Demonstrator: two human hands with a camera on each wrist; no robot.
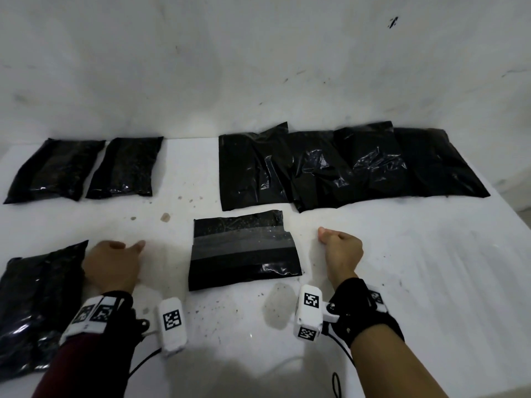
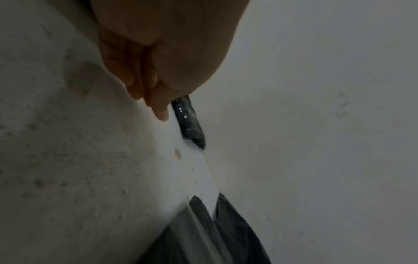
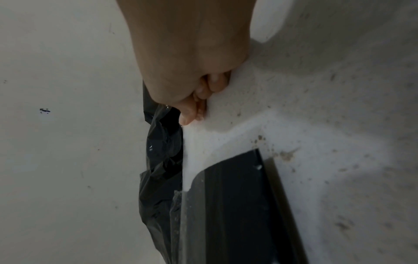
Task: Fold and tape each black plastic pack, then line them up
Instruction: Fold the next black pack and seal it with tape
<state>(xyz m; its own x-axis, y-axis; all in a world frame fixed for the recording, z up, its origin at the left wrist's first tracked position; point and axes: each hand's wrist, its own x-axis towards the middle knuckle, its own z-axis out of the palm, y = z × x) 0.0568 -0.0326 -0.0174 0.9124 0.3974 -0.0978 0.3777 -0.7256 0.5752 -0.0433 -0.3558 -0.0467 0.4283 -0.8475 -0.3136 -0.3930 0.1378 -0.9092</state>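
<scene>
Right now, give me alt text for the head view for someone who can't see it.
A folded, taped black pack lies on a white table between the left hand and right hand, both curled, neither touching it. Two finished packs sit far left; unfolded ones overlap far right.

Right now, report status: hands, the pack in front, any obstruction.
Left hand and right hand curled, holding nothing, either side of taped pack. Pack folded, on the table. Nothing in the way.
</scene>
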